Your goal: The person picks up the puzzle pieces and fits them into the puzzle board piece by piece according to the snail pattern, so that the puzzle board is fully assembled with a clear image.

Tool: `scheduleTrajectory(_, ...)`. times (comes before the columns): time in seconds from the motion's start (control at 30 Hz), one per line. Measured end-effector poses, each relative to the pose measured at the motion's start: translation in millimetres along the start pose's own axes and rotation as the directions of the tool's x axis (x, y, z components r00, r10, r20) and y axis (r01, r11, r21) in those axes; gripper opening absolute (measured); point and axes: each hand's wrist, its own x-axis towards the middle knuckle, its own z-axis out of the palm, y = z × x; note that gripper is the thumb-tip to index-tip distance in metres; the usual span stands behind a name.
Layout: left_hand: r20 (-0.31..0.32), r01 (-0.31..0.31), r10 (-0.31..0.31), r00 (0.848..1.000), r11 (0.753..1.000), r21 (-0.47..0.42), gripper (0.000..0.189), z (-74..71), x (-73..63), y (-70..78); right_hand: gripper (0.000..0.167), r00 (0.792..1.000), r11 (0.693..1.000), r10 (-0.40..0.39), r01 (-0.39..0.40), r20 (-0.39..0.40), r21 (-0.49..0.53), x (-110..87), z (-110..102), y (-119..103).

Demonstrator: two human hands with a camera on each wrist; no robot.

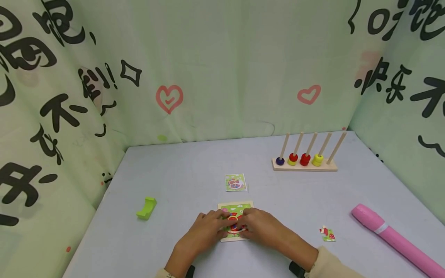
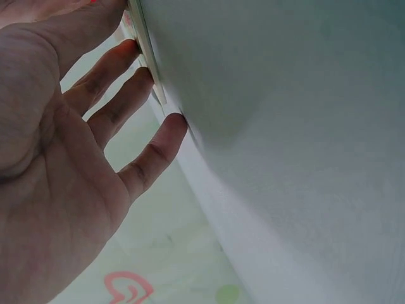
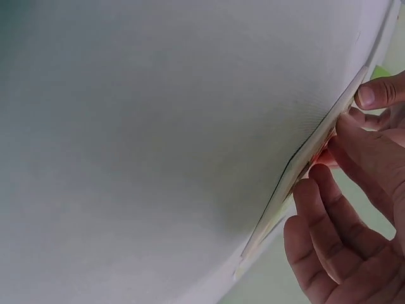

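Note:
A small wooden picture puzzle board [image 1: 236, 204] with a light frame lies flat near the front middle of the table, its green and red picture partly hidden by both hands. My left hand [image 1: 210, 227] comes in from the left, its fairly straight fingers resting on the board. In the left wrist view its fingertips [image 2: 144, 75] meet the board's edge. From the right, my right hand [image 1: 260, 227] touches the picture with bent fingers and thumb. The right wrist view shows its thumb [image 3: 361, 136] against the board's face; whether it pinches a loose piece, I cannot tell.
Beyond the board lies a picture card [image 1: 235, 182]. A green arched block [image 1: 147, 208] is at the left. Loose puzzle pieces [image 1: 327, 234] lie at the right, beside a long pink roll [image 1: 396, 239]. A wooden peg rack [image 1: 304, 166] with coloured beads stands at the back right.

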Motion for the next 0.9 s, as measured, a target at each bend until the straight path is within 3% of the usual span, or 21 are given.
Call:
scheduleTrajectory(0.33,0.012,0.023,-0.023,1.0,1.0,-0.021,0.045,1.5,0.0,-0.4,0.01,1.0,1.0,-0.015,0.014,-0.021,-0.02,2.5,2,0)
scheduleTrajectory(0.6,-0.016,-0.02,0.019,1.0,1.0,-0.01,0.043,1.6,-3.4,-1.6,0.017,0.981,0.965,-0.19,0.181,-0.03,-0.19,3.3,7,1)
scheduleTrajectory(0.9,0.07,-0.088,0.086,0.994,0.996,0.025,0.046,-3.8,-11.5,1.2,0.011,0.994,0.993,-0.103,0.105,0.045,-0.052,-5.5,-3,7)
